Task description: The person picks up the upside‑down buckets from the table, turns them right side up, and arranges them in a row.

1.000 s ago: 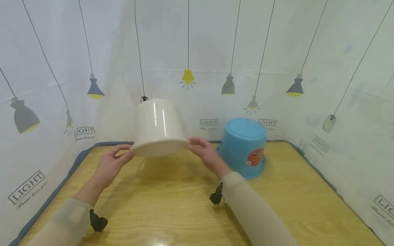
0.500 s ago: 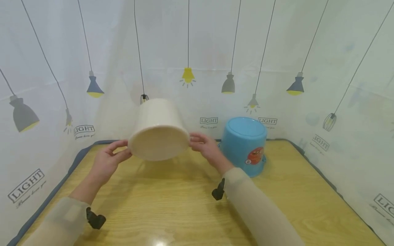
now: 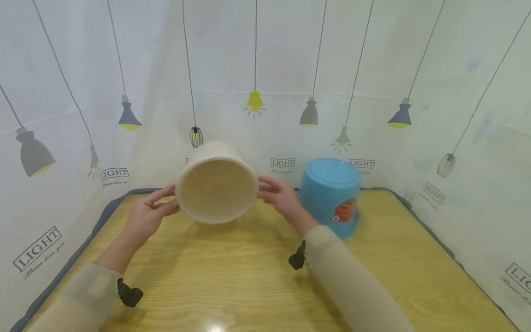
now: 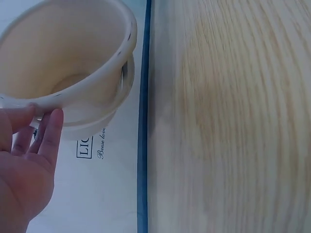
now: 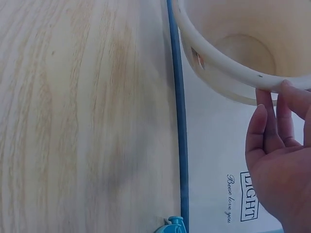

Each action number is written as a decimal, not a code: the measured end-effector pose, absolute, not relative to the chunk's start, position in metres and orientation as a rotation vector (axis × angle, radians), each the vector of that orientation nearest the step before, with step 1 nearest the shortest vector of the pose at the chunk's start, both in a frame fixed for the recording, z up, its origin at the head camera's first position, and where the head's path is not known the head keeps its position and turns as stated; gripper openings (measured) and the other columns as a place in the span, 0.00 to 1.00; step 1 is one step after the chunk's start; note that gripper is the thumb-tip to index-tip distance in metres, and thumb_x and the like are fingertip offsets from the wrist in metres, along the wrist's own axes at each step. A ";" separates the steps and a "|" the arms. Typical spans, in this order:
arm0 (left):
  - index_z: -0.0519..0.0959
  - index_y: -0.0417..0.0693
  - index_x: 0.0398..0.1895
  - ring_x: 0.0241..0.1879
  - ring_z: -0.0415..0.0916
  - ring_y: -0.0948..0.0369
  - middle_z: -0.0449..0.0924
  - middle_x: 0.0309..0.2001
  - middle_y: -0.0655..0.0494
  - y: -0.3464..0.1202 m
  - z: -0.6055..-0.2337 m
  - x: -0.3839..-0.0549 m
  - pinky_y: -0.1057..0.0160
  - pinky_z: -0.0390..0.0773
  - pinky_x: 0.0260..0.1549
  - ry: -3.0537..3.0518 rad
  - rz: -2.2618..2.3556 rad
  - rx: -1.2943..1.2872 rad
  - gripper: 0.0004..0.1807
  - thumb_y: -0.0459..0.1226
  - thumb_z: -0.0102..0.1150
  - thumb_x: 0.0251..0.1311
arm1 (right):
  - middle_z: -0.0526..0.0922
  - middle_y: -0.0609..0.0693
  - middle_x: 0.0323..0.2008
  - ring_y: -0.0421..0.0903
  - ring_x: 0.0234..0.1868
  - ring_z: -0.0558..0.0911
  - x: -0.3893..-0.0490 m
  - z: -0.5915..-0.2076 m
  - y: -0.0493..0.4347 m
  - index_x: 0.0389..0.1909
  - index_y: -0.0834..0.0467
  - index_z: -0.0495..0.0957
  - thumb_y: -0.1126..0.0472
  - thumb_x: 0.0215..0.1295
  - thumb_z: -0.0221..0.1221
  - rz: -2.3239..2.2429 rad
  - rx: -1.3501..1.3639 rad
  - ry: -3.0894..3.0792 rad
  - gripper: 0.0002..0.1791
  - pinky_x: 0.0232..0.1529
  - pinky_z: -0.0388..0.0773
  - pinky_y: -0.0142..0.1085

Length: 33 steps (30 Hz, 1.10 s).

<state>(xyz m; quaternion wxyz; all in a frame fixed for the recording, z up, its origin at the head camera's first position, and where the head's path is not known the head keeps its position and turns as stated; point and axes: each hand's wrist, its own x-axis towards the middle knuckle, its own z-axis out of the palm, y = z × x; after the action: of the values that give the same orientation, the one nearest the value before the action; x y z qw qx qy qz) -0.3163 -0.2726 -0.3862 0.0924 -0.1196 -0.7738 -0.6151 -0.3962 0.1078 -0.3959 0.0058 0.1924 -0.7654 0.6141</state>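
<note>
Both hands hold a cream bucket (image 3: pixel 216 221) off the table, tipped so its open mouth faces me in the head view. My left hand (image 3: pixel 143 216) pinches the rim on the left side; in the left wrist view its thumb and fingers (image 4: pixel 51 138) clasp the bucket's edge. On the opposite side my right hand (image 3: pixel 284 200) pinches the rim, and the right wrist view shows the thumb over the lip with fingers (image 5: pixel 257 131) beneath. The inside of the bucket (image 5: pixel 248 53) shows its round bottom. Close beside the right forearm stands a blue bucket (image 3: pixel 323 198), upside down.
The wooden table (image 3: pixel 232 276) has a dark blue edge strip (image 4: pixel 143 121) against a white lamp-printed curtain (image 3: pixel 232 55) at the back and sides. The blue bucket carries a red round sticker (image 3: pixel 345 210). A blue handle joint (image 5: pixel 172 225) shows in the right wrist view.
The cream bucket has tilted from nearly mouth-down until its opening faces me, its base swinging back and away. Both hands keep their hold on the rim; the blue bucket stays put.
</note>
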 end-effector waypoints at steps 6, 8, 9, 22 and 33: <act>0.73 0.50 0.81 0.48 0.89 0.75 0.82 0.56 0.80 -0.274 -0.383 -0.314 0.77 0.84 0.52 -2.382 -1.628 -0.422 0.34 0.36 0.71 0.74 | 0.88 0.56 0.65 0.56 0.65 0.87 -0.394 -0.390 0.111 0.77 0.45 0.77 0.60 0.75 0.69 1.870 0.604 -2.447 0.31 0.63 0.88 0.48; 0.72 0.51 0.82 0.48 0.90 0.74 0.82 0.59 0.72 -0.274 -0.381 -0.313 0.77 0.85 0.52 -2.402 -1.563 -0.469 0.35 0.35 0.70 0.74 | 0.88 0.56 0.64 0.56 0.65 0.87 -0.393 -0.387 0.112 0.78 0.43 0.77 0.59 0.75 0.69 1.852 0.611 -2.471 0.32 0.64 0.88 0.49; 0.71 0.51 0.83 0.47 0.90 0.73 0.83 0.61 0.66 -0.275 -0.380 -0.312 0.76 0.85 0.52 -2.413 -1.539 -0.494 0.36 0.34 0.70 0.74 | 0.88 0.55 0.64 0.55 0.65 0.87 -0.392 -0.386 0.113 0.78 0.42 0.76 0.59 0.75 0.70 1.850 0.616 -2.481 0.33 0.65 0.88 0.50; 0.59 0.57 0.89 0.47 0.88 0.76 0.74 0.71 0.36 -0.281 -0.372 -0.312 0.75 0.87 0.46 -2.525 -1.426 -0.637 0.45 0.29 0.67 0.75 | 0.88 0.54 0.56 0.54 0.65 0.87 -0.395 -0.381 0.124 0.79 0.35 0.74 0.58 0.74 0.70 1.735 0.782 -2.574 0.36 0.73 0.81 0.58; 0.61 0.55 0.88 0.46 0.88 0.75 0.81 0.66 0.36 -0.285 -0.364 -0.314 0.74 0.85 0.44 -2.549 -1.303 -0.651 0.45 0.33 0.71 0.73 | 0.86 0.58 0.54 0.66 0.58 0.87 -0.395 -0.377 0.126 0.82 0.42 0.71 0.60 0.76 0.69 1.729 0.870 -2.508 0.37 0.59 0.90 0.45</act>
<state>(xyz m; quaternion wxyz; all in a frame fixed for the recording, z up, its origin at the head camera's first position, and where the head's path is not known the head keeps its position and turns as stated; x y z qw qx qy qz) -0.3144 -0.2854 -0.3644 0.1026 -0.2206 -0.8637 -0.4414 -0.3949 0.1257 -0.3772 -0.0133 0.2747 -0.7917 0.5455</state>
